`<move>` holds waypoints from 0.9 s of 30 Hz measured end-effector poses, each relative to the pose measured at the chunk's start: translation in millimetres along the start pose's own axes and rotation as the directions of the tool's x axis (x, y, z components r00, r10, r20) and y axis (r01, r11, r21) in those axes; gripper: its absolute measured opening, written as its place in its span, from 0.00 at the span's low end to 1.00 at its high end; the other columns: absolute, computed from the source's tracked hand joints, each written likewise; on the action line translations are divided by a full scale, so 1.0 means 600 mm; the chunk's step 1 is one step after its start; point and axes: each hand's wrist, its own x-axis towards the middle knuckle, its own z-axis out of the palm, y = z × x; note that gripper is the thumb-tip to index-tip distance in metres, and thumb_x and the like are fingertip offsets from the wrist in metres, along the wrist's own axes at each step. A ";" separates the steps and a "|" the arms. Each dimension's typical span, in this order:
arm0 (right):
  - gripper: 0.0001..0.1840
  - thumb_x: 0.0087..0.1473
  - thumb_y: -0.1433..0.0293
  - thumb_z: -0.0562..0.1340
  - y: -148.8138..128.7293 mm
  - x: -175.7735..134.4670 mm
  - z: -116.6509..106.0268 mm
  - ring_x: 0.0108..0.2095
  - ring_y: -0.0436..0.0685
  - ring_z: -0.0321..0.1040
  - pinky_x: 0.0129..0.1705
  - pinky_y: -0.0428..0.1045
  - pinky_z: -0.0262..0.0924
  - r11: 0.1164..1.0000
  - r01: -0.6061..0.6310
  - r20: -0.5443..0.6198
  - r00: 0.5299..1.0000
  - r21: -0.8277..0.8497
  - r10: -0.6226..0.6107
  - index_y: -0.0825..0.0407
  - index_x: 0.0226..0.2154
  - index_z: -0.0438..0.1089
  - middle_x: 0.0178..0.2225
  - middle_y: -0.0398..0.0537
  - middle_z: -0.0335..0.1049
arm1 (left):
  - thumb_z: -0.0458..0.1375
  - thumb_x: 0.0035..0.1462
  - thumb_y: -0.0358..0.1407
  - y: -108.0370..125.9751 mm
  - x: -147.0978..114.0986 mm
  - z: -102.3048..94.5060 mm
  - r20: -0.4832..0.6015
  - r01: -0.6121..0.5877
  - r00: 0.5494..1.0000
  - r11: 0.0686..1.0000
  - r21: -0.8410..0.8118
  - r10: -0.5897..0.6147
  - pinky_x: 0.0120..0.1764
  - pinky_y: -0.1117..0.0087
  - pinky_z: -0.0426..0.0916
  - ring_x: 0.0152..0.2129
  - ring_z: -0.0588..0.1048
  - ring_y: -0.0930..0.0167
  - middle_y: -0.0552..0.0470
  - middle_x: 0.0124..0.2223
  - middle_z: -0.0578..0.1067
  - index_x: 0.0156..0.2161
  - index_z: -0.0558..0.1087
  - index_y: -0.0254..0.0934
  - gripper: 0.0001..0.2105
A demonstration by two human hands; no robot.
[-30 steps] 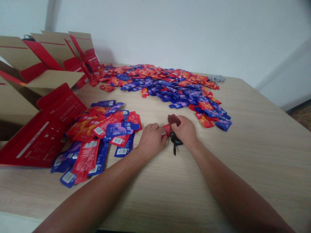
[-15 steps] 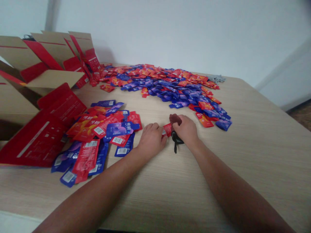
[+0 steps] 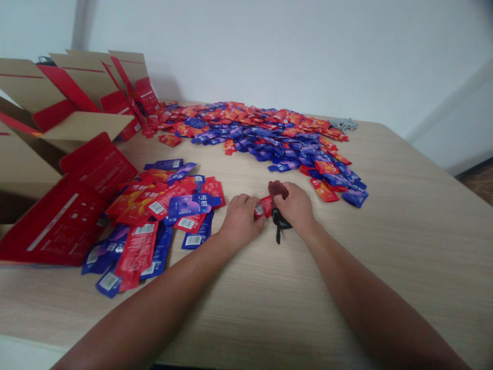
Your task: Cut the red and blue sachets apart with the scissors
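A red sachet (image 3: 264,206) with a white barcode lies on the table between my two hands. My left hand (image 3: 241,218) is closed at the sachet's left end, its thumb and fingers against the edge. My right hand (image 3: 298,208) is wrapped round a small dark object, brown (image 3: 276,189) on top and black (image 3: 280,221) below, with a short black strap hanging toward me. This object covers the sachet's right end, and its exact kind is hidden by the fingers. Left of my left hand lies a loose pile of red and blue sachets (image 3: 188,205).
Open red and brown cardboard boxes (image 3: 50,221) stand along the left side. Across the back of the wooden table (image 3: 404,231) stretches a long heap of red and blue sachets (image 3: 254,133). A crumpled grey cloth (image 3: 344,124) lies at its right end, near the wall.
The fingers of my left hand have shifted slightly, and more of the sachet's barcode end shows. My right hand and the dark object stay in place.
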 end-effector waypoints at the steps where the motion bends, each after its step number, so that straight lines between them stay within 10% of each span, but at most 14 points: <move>1: 0.09 0.59 0.68 0.61 0.000 0.000 0.000 0.41 0.61 0.72 0.40 0.52 0.58 1.000 0.002 0.001 1.000 -0.002 -0.002 0.49 0.42 0.74 0.41 0.51 0.78 | 0.65 0.58 0.37 -0.001 0.000 0.002 -0.007 0.003 1.000 1.000 -0.018 -0.004 0.57 0.54 0.68 0.50 0.72 0.57 0.43 0.49 0.75 0.53 0.76 0.39 0.17; 27: 0.10 0.59 0.69 0.62 0.000 0.002 0.007 0.42 0.59 0.72 0.43 0.51 0.59 0.996 0.041 0.035 0.998 0.085 -0.045 0.49 0.43 0.75 0.43 0.50 0.78 | 0.60 0.53 0.25 -0.011 0.011 -0.018 -0.020 0.048 0.998 0.899 -0.436 -0.063 0.53 0.62 0.74 0.48 0.77 0.64 0.49 0.49 0.79 0.47 0.82 0.40 0.17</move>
